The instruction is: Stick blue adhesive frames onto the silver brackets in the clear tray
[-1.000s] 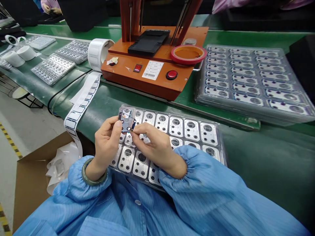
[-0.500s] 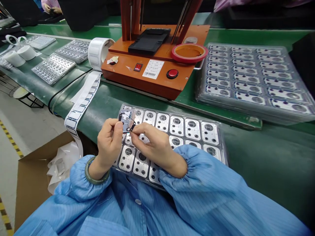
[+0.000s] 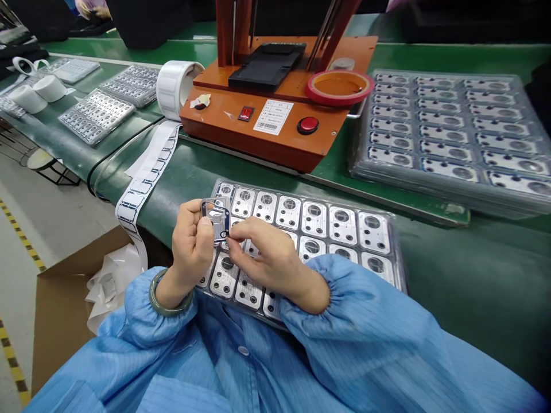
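Note:
My left hand pinches a small rectangular plate with rounded corners, a shiny face and a dark blue border, and tilts it up above a tray. At the plate's lower right edge, the thumb and forefinger of my right hand are pressed together on it. Beneath both hands lies a clear plastic tray with rows of silver metal plates, each with a round window and small dark holes. My forearms and hands cover part of its left and near side.
Behind the tray stands an orange press carrying a red tape roll. Stacked trays are at the right. A label roll trails its strip towards a cardboard box holding waste film. More plate trays lie left.
The plate has turned in my fingers, so its shiny face and blue border now show more fully. The view has shifted slightly; both hands stay in nearly the same place.

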Motion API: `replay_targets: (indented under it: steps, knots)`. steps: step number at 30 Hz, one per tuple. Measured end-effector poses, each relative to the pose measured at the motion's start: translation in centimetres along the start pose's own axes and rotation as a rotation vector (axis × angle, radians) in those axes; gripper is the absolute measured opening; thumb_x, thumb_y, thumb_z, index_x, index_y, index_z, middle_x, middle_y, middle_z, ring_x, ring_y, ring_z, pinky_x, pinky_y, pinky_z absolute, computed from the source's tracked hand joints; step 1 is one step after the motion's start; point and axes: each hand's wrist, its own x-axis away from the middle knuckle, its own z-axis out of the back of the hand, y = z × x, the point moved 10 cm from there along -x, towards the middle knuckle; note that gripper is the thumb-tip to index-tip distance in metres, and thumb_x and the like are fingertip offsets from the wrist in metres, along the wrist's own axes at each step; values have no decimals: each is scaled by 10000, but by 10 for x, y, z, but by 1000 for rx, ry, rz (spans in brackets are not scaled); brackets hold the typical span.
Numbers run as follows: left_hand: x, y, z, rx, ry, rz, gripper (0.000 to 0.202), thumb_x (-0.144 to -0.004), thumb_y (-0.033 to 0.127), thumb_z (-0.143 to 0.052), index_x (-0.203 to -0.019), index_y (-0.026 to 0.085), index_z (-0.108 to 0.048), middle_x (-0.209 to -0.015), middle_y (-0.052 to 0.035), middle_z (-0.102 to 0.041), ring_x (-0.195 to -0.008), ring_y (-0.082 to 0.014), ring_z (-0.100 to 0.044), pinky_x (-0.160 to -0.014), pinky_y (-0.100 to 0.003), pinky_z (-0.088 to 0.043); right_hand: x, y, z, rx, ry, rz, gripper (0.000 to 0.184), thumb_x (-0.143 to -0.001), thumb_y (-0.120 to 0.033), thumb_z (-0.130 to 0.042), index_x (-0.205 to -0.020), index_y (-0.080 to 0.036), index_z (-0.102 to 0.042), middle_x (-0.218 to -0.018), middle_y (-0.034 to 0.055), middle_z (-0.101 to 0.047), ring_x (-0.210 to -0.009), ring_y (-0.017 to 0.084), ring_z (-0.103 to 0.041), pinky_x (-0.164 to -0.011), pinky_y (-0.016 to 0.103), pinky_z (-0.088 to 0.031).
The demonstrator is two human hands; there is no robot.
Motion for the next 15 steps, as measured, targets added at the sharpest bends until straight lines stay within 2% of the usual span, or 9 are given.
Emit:
replay_targets:
  steps: [6, 11, 15]
  knots:
    - [4, 1, 3, -70, 24, -28, 218, -952, 306, -432, -1022, 181, -596, -904, -33, -648, -789, -136, -633, -710, -260, -519, 0, 0, -1, -11, 0, 9, 111, -863, -97, -546, -885, -201, -517, -723, 12, -599, -654, 134, -570, -602, 263, -494]
    - [7, -3, 1, -60, 9, 34, 213, -958, 318, -436, -992, 200, -610, -878, -10, -647, -637, -93, -605, -577, -215, -493, 1, 3, -2, -12, -18, -9, 104, -867, -102, -537, -886, -204, -525, -726, 9, -600, -647, 135, -568, -601, 264, -487]
    - [5, 3, 6, -131, 58, -10, 214, -949, 310, -455, -868, 195, -615, -782, 2, -620, -660, -104, -589, -616, -220, -478, 1, 3, -5, 4, -49, -6, 86, -867, -117, -537, -871, -203, -536, -706, 5, -607, -632, 135, -570, -596, 261, -473]
